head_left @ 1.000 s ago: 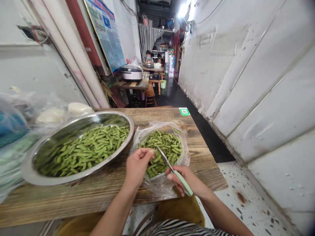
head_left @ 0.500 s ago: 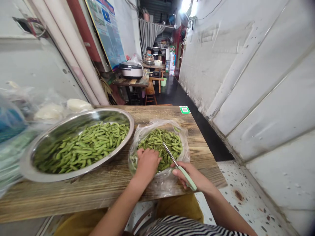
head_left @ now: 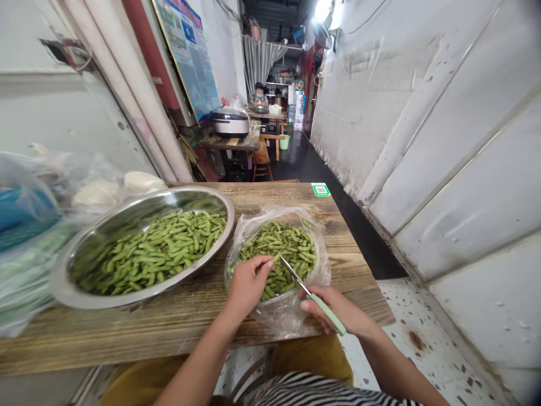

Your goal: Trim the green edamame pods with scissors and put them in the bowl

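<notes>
My left hand (head_left: 250, 282) pinches a green soybean pod (head_left: 276, 257) between thumb and fingertips, over a clear plastic bag (head_left: 323, 256) filled with more pods. In my right hand (head_left: 332, 309) is a pair of scissors (head_left: 323, 311) with pale green handles. The blade tips point up and left, right beside the pinched pod's end. Whether they touch the pod I cannot tell. To the left, a wide steel basin (head_left: 230, 211) holds a large heap of green soybean pods (head_left: 169, 245).
The wooden table (head_left: 353, 282) carries a green QR card (head_left: 320, 190) at its far right corner. Plastic bags (head_left: 29, 265) crowd the left side. Beyond stand another table with an electric cooker (head_left: 229, 122), a bench, and a seated person (head_left: 259, 97). A white wall runs along the right.
My left hand has risen out of the pods in the bag and now pinches one pod near the scissor tips. The scissors stay in my right hand, and the view has shifted slightly.
</notes>
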`<state>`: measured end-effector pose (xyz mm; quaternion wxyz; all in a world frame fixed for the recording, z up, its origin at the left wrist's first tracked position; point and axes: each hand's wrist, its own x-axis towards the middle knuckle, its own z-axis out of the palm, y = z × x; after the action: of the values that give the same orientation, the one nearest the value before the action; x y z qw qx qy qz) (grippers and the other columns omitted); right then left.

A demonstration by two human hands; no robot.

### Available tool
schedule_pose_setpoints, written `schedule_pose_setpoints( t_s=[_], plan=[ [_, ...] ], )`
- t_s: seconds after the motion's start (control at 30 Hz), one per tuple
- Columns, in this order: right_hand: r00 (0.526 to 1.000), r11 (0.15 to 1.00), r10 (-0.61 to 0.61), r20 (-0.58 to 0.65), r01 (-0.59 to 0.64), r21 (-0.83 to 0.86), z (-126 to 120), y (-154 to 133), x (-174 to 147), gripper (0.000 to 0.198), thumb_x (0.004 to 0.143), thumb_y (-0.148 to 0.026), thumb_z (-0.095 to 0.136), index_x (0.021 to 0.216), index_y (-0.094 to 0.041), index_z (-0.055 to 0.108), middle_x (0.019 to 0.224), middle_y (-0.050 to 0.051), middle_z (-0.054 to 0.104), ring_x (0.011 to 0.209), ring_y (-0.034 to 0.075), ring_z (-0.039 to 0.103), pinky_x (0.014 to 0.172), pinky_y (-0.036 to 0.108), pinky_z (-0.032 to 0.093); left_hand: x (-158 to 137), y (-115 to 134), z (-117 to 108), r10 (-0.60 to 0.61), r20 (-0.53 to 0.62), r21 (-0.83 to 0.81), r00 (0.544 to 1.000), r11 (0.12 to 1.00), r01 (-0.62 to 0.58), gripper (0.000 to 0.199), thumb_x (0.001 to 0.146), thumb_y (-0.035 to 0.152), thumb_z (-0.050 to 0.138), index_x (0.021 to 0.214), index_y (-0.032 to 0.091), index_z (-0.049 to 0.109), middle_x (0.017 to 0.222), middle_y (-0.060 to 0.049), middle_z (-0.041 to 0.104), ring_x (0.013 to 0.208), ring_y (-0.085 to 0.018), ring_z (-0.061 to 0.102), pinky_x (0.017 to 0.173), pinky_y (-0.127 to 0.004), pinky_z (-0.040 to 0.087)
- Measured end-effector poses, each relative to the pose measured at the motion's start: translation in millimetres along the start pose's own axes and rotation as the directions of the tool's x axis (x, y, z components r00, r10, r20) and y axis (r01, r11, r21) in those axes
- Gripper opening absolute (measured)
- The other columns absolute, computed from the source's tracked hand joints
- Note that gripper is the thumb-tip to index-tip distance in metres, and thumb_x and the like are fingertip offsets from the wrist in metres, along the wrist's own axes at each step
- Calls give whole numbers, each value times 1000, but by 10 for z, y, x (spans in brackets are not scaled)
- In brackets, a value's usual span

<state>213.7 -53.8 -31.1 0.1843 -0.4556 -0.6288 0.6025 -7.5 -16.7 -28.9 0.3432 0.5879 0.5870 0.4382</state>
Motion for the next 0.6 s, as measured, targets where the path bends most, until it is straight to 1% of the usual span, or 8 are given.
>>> schedule_pose_setpoints(
  t_s=[0.1,0.27,0.43,0.6],
  plan=[
    [1000,998,-6,14,5,59,28,-32,20,44,82,-58,55,98,-16,54,47,-9,42,36,7,40,36,17,35,-19,31,-14,-44,37,-105,998,993,48,20,72,34,62,81,21,74,72,-3,74,72,-22,66,73,-32,47],
    [1000,989,-5,22,1,146,99,-36,61,46,80,-59,57,96,-16,52,43,-10,40,34,7,39,35,16,35,-44,59,-48,-114,100,-144,988,981,128,25,72,36,61,81,17,74,72,-4,74,72,-21,65,72,-30,47],
    [1000,987,-12,14,10,163,157,-23,84,45,81,-60,55,95,-16,53,44,-9,43,35,7,41,34,16,38,-49,68,-41,-169,164,-215,972,955,203,29,69,39,63,81,14,73,67,-4,71,62,-18,61,63,-28,46],
    [1000,985,-3,-2,3,174,174,-53,98,41,80,-57,58,86,-17,53,41,-10,40,32,7,38,30,15,36,-39,54,-38,-205,183,-289,961,924,252,31,65,41,68,78,14,72,65,-5,70,59,-16,60,59,-26,45]
  ],
)
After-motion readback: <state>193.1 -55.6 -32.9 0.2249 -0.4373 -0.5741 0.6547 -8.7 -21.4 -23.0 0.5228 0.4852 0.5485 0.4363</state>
